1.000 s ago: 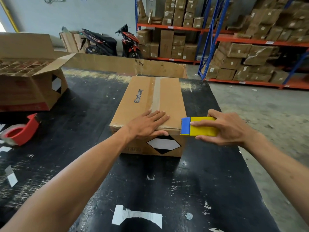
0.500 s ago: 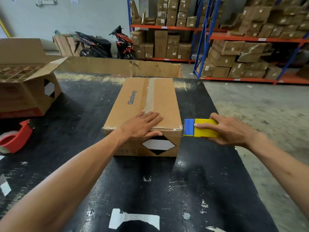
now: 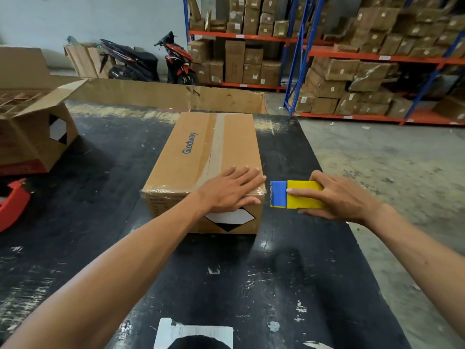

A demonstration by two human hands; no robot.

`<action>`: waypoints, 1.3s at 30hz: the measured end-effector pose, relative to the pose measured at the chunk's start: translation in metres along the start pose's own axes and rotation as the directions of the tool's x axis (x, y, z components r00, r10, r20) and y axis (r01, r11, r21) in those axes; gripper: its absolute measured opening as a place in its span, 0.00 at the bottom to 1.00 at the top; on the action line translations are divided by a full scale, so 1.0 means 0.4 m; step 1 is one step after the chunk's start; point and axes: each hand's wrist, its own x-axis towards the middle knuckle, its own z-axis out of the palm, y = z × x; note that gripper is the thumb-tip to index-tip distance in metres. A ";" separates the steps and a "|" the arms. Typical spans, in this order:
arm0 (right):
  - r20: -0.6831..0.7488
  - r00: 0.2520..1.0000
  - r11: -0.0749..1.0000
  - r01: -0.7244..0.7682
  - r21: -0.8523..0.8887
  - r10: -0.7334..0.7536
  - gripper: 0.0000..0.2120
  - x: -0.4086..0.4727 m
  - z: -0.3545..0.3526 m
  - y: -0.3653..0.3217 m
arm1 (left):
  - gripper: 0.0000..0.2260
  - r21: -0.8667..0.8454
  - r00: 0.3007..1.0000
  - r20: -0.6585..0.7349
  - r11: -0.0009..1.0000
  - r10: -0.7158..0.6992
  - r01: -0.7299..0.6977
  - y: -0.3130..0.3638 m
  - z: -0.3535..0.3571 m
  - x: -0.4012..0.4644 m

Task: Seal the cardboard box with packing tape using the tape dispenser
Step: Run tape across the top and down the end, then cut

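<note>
The fingers [image 3: 293, 190] of the right hand [image 3: 344, 197] are curled round the tape dispenser [image 3: 297, 195], a yellow block with a blue front end, thumb under it and fingertips on top. Its blue end sits just beside the near right corner of the cardboard box [image 3: 201, 157], with a thin gap between them. The left hand [image 3: 229, 191] lies flat on the box's near top edge, fingers spread and holding nothing, the thumb hanging down the near face over a black-and-white diamond label [image 3: 230, 220]. A strip of tape [image 3: 215, 149] runs along the middle of the top, left of which is the blue word "Glodway".

The box stands on a scuffed black bench [image 3: 289, 273]. At the left edge lies a red dispenser [image 3: 12, 202], cut off by the frame, and beyond it an open carton [image 3: 32, 132]. A cardboard sheet [image 3: 163, 94] stands along the far edge. Farther off are two motorbikes [image 3: 151, 61] and shelving [image 3: 352, 56] stacked with boxes.
</note>
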 end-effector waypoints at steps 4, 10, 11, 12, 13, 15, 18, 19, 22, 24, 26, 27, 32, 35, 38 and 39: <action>-0.021 1.000 1.000 -0.007 -0.006 0.007 0.26 0.015 0.005 -0.018 | 0.33 -0.041 1.000 -0.028 0.999 0.007 -0.008 -0.006 0.002 -0.004; -0.019 0.997 0.997 0.068 -0.034 -0.069 0.23 0.047 -0.012 -0.043 | 0.34 -0.030 0.999 -0.037 0.999 0.022 -0.023 -0.008 0.002 0.003; -0.012 0.996 0.995 0.088 -0.048 -0.088 0.22 0.053 -0.022 -0.048 | 0.35 -0.028 1.000 -0.025 1.000 0.014 -0.015 -0.007 0.001 0.005; -0.003 0.995 0.993 0.101 -0.067 -0.101 0.22 0.058 -0.031 -0.052 | 0.36 -0.018 1.000 -0.019 1.000 0.006 -0.006 -0.005 0.000 0.006; 0.009 0.994 0.991 0.109 -0.082 -0.108 0.21 0.061 -0.039 -0.060 | 0.37 -0.005 1.000 -0.004 1.000 -0.003 0.003 -0.004 -0.002 0.006; 0.005 0.993 0.987 0.119 -0.105 -0.119 0.20 0.064 -0.046 -0.083 | 0.40 0.013 0.998 0.050 1.000 -0.023 0.022 -0.001 -0.007 0.005; 0.012 0.997 0.984 0.083 -0.155 -0.082 0.19 0.070 -0.044 -0.112 | 0.39 0.009 0.996 0.084 0.999 -0.040 0.039 0.004 -0.022 0.008; 0.043 0.997 0.980 0.067 -0.187 -0.060 0.17 0.065 -0.034 -0.122 | 0.38 0.007 0.996 0.085 0.999 -0.041 0.041 0.005 -0.023 0.008; 0.164 0.985 0.973 -0.008 -0.232 0.047 0.10 0.003 -0.003 -0.152 | 0.37 -0.004 0.995 0.101 1.000 -0.021 0.021 -0.002 -0.021 -0.014; 0.122 0.986 0.977 -0.085 -0.197 0.110 0.13 -0.035 0.000 -0.157 | 0.36 -0.020 0.996 0.082 0.999 -0.039 0.041 -0.010 -0.031 -0.027; 0.126 0.974 0.968 -0.164 -0.189 0.189 0.15 -0.031 -0.024 -0.154 | 0.34 -0.128 0.991 0.030 0.982 -0.134 0.137 0.024 -0.048 -0.014; 0.115 0.967 0.961 -0.202 -0.191 0.226 0.15 -0.019 -0.036 -0.148 | 0.35 -0.171 0.970 0.015 0.956 -0.241 0.240 0.055 -0.054 0.003; 0.089 0.917 0.915 -0.371 -0.157 0.388 0.21 0.036 -0.057 -0.135 | 0.35 -0.092 0.745 0.107 0.740 -0.658 0.666 0.171 -0.031 0.085; 0.033 0.901 0.897 -0.427 -0.115 0.433 0.20 0.064 -0.066 -0.143 | 0.31 -0.086 0.746 0.105 0.741 -0.658 0.666 0.166 -0.027 0.085; -0.046 0.866 0.863 -0.501 -0.067 0.499 0.20 0.088 -0.083 -0.143 | 0.30 -0.061 0.782 0.094 0.780 -0.617 0.623 0.145 -0.012 0.070; -0.059 0.855 0.854 -0.519 -0.049 0.516 0.21 0.093 -0.091 -0.142 | 0.30 -0.056 0.795 0.112 0.795 -0.596 0.604 0.136 -0.014 0.056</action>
